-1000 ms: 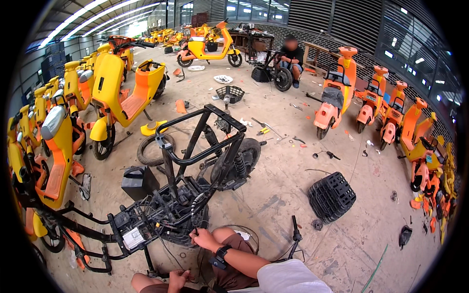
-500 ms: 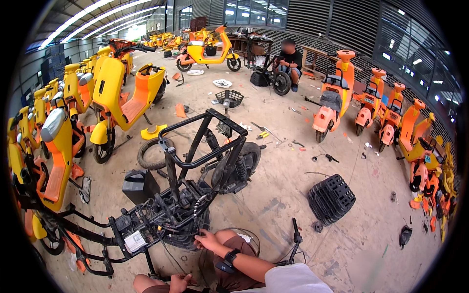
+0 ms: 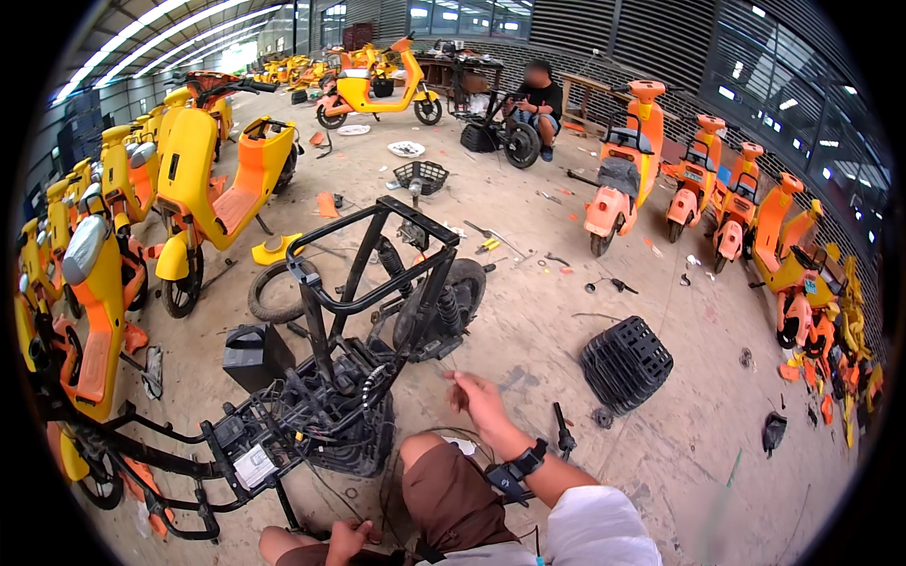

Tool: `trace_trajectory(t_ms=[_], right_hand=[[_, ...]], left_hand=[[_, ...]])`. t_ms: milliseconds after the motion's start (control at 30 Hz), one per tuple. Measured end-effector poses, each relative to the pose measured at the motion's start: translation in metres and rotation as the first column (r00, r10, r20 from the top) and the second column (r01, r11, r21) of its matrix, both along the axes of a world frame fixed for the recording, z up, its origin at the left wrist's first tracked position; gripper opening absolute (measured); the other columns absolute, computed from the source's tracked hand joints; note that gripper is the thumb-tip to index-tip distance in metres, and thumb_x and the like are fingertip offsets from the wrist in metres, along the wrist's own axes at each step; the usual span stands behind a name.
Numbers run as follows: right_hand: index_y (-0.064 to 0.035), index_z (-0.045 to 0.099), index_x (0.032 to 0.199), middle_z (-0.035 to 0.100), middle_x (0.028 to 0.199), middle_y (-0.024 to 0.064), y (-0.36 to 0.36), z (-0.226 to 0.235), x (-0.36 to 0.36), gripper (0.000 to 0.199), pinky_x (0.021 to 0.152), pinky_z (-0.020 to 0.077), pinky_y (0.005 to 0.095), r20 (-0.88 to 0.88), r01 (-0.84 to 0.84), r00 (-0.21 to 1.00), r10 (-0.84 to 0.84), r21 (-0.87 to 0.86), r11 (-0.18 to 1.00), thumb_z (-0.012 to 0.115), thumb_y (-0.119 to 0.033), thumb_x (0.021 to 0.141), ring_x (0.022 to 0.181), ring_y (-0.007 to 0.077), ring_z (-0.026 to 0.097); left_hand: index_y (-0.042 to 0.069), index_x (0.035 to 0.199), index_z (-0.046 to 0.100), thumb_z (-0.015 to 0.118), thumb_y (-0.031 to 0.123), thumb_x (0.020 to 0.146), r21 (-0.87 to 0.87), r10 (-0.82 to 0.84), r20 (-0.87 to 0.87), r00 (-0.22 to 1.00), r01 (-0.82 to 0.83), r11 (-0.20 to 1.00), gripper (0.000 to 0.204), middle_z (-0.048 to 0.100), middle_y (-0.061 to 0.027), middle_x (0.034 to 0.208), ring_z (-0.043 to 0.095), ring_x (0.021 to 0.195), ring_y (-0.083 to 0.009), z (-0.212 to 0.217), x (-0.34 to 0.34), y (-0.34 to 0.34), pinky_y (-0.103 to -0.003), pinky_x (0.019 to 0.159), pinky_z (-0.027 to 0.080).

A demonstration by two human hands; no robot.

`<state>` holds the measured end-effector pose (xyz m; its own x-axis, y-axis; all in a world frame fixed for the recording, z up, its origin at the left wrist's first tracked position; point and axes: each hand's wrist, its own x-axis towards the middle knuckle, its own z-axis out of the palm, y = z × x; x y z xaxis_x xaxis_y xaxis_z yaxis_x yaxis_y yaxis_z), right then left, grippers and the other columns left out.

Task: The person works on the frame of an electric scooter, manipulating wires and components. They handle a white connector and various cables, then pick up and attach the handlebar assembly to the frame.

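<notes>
I sit on the concrete floor in front of a stripped black scooter frame [image 3: 373,283] whose rear wheel [image 3: 453,302] is still attached. A tangle of black wiring and a battery tray [image 3: 326,424] lie in its base. My right hand [image 3: 479,401], with a black watch on the wrist, is raised just right of the frame, its fingers pinched together. Whether a thin wire is between them is too small to tell. My left hand [image 3: 347,540] rests low by my left knee with its fingers curled. Thin cables loop on the floor between my knees [image 3: 415,453].
A black box [image 3: 253,354] and a loose tyre [image 3: 274,292] lie left of the frame, and a black basket [image 3: 625,363] lies to the right. Yellow and orange scooters [image 3: 203,179] line both sides. Tools and parts litter the floor. A seated person [image 3: 540,99] works far back.
My right hand has lifted away from the wiring at the base of the frame and moved up and to the right. My view has shifted closer to the frame.
</notes>
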<state>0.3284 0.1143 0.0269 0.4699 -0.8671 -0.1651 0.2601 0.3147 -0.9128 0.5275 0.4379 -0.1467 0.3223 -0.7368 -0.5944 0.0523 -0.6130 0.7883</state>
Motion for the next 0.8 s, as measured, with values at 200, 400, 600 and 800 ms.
trace_trajectory(t_ms=[200,400,600,800], right_hand=[[0.0046,0.060,0.112,0.064,0.079,0.0086,-0.016,0.086,0.014,0.035,0.054,0.0433,0.0257,0.089,0.001,0.996,0.012,-0.143,0.990,0.051,-0.026,0.099,0.057,0.0115,0.053],[0.0004,0.008,0.149,0.065,0.099,0.0140,-0.072,0.204,0.001,0.071,0.053,0.0449,0.0266,0.352,0.271,0.926,-0.136,-0.367,0.890,0.048,-0.009,0.091,0.059,0.0131,0.054],[-0.0026,-0.004,0.150,0.065,0.103,0.0161,-0.112,0.224,0.018,0.080,0.053,0.0445,0.0272,0.246,0.127,0.967,-0.070,-0.224,0.966,0.046,-0.004,0.088,0.060,0.0152,0.055],[-0.0026,0.010,0.149,0.066,0.096,0.0148,-0.134,0.213,0.047,0.075,0.055,0.0468,0.0266,0.192,0.190,0.972,-0.137,-0.291,0.938,0.048,-0.002,0.085,0.062,0.0149,0.057]], left_hand=[[-0.008,0.077,0.069,0.059,0.013,0.092,-0.087,0.061,0.066,0.996,-0.055,0.995,0.028,0.069,-0.0104,0.067,0.066,0.063,-0.0143,0.004,-0.014,-0.004,-0.028,0.056,0.052],[-0.011,0.078,0.067,0.064,0.011,0.088,0.006,-0.031,0.294,0.955,0.030,1.000,0.024,0.069,-0.0149,0.068,0.066,0.060,-0.0173,0.049,-0.015,0.000,-0.031,0.057,0.053],[-0.006,0.076,0.069,0.064,0.018,0.088,-0.047,-0.026,0.222,0.975,0.037,0.998,0.026,0.070,-0.0127,0.069,0.067,0.060,-0.0153,0.007,-0.006,0.006,-0.031,0.057,0.053],[-0.005,0.076,0.070,0.064,0.020,0.088,-0.019,-0.018,0.193,0.981,0.023,1.000,0.028,0.070,-0.0110,0.067,0.066,0.056,-0.0171,-0.041,-0.004,-0.002,-0.031,0.057,0.053]])
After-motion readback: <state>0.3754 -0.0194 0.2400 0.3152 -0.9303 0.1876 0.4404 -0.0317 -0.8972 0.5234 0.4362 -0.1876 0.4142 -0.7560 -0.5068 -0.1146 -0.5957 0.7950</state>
